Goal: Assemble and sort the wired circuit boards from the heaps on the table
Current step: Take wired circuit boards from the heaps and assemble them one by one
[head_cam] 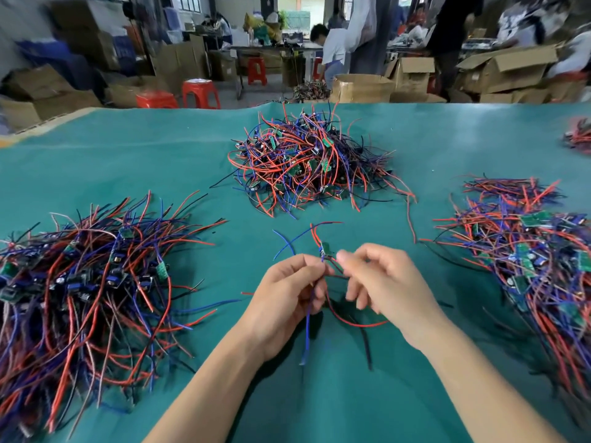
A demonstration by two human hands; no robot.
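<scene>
Just above the green-covered desk (128, 155), near its front middle, both hands meet around one small wired circuit board (325, 250). The board sits between the fingertips of the two hands, standing roughly on end, its long axis running away from the person and slightly upward; its face is too small and blurred to read. The left hand (287, 292) has its fingers curled and pinches the wires just below the board, with a blue wire (307, 330) hanging straight down from that grip toward the person. The right hand (380, 282) is curled too, thumb and forefinger closed near the board's right side on its wires, though motion blur hides the exact contact. A red wire (351, 321) loops down below the hands and sweeps to the right, and a black wire (366, 346) trails beneath it. From the board's far end, red and blue leads fan upward and outward, away from the person. Three big heaps of the same wired boards surround the hands: the left heap (89, 282) close beside the left forearm, the far heap (313, 161) straight ahead, and the right heap (527, 251) along the desk's right edge. Red stools (201, 92) and cardboard boxes (508, 71) stand beyond the desk.
</scene>
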